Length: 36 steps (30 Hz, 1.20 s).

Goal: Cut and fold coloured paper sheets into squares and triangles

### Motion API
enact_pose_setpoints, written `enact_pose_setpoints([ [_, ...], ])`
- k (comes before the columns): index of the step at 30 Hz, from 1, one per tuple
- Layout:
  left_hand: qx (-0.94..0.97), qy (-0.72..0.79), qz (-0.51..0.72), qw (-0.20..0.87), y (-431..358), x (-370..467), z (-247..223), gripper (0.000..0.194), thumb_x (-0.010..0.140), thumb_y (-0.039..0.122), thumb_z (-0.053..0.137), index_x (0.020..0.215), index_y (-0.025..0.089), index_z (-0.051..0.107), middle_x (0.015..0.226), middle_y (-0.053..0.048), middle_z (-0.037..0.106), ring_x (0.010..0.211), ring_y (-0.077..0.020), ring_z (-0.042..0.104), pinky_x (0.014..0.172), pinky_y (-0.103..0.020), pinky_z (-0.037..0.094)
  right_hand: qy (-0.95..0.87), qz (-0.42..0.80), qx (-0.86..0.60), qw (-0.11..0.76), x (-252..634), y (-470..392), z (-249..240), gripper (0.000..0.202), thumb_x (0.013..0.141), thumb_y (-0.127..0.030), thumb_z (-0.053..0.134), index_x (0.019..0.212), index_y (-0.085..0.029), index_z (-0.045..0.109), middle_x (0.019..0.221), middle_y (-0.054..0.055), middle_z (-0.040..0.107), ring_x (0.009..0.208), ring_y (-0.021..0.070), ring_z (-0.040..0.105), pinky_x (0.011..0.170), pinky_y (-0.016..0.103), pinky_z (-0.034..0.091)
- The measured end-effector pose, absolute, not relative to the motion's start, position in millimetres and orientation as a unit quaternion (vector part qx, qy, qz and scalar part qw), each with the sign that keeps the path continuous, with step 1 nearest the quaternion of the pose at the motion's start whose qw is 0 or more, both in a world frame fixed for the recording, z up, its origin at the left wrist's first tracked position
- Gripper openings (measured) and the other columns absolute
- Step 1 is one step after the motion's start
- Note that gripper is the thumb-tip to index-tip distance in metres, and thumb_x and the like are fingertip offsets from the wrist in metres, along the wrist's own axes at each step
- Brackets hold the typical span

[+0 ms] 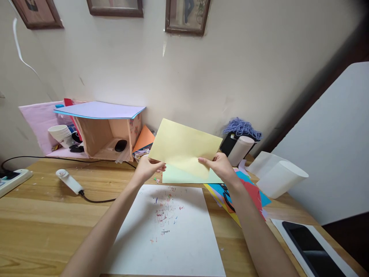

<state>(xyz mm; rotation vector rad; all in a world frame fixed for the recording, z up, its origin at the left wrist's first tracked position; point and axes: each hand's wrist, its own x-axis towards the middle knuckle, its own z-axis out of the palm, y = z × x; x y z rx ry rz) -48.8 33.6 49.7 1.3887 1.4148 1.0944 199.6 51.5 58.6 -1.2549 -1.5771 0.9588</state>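
Between my two hands I hold up a sheet of yellow paper [186,142], tilted, above the table. A pale green sheet of paper [181,175] shows beneath its lower edge; how the two sheets touch is hidden. My left hand [147,169] pinches the yellow sheet at its lower left corner, thumb in front. At the right side, my right hand [219,165] grips with the thumb on the front face and the fingers behind. Below lies a large white sheet [173,238] with coloured marks and smears.
Coloured papers [253,194] and black-handled scissors [227,198] lie by my right forearm. A phone [313,248] rests at the right. At the back stand an open box [100,132], paper cups [61,134], blue yarn [242,127] and a white roll [282,179]. A corded white device [69,181] lies left.
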Motion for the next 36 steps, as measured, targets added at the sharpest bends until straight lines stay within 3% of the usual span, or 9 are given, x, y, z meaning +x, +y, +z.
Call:
enact_pose_setpoints([
  [9,0.553,0.588,0.447,0.385,38,-81,62,0.018,0.061,0.029,0.062,0.062,0.012,0.066,0.065,-0.006,0.067,0.064,-0.0159,0.063,0.056,-0.021,0.047,-0.638,0.383,-0.503,0.439,203,49,63,0.036,0.062,-0.039,0.067,0.087,-0.012,0.067,0.090,0.009,0.068,0.076,0.0235,0.063,0.053,0.026,0.046],
  [17,0.517,0.582,0.463,0.425,38,-85,64,0.022,0.061,0.032,0.062,0.064,0.010,0.066,0.071,-0.010,0.069,0.067,-0.0176,0.064,0.061,-0.023,0.050,-0.629,0.395,-0.501,0.444,203,48,66,0.041,0.060,-0.042,0.068,0.088,-0.012,0.067,0.090,0.011,0.068,0.075,0.0247,0.063,0.053,0.027,0.047],
  [22,0.447,0.554,0.535,0.455,48,-82,54,0.033,0.071,0.041,0.053,0.069,0.010,0.063,0.073,-0.011,0.069,0.069,-0.0185,0.065,0.067,-0.027,0.052,-0.593,0.462,-0.472,0.461,201,55,53,0.043,0.061,-0.043,0.068,0.092,-0.013,0.065,0.096,0.011,0.067,0.083,0.0258,0.063,0.063,0.031,0.051],
  [26,0.464,0.516,0.504,0.514,47,-69,51,0.043,0.073,0.052,0.051,0.072,0.010,0.063,0.075,-0.011,0.069,0.073,-0.0198,0.065,0.071,-0.028,0.051,-0.550,0.509,-0.446,0.490,190,54,47,0.041,0.063,-0.041,0.068,0.093,-0.014,0.065,0.098,0.010,0.066,0.085,0.0245,0.062,0.071,0.033,0.050],
  [31,0.525,0.491,0.479,0.503,38,-62,51,0.038,0.063,0.045,0.066,0.079,0.010,0.064,0.077,-0.010,0.069,0.080,-0.0213,0.063,0.072,-0.028,0.049,-0.573,0.597,-0.400,0.394,188,47,56,0.039,0.069,-0.042,0.063,0.098,-0.015,0.064,0.099,0.010,0.065,0.090,0.0228,0.060,0.076,0.033,0.049],
  [36,0.555,0.484,0.410,0.539,35,-79,56,0.047,0.060,0.043,0.067,0.092,0.010,0.063,0.089,-0.011,0.067,0.087,-0.0233,0.061,0.077,-0.033,0.048,-0.603,0.585,-0.434,0.326,211,49,64,0.032,0.070,-0.042,0.061,0.087,-0.015,0.066,0.088,0.007,0.066,0.082,0.0174,0.060,0.070,0.026,0.046],
])
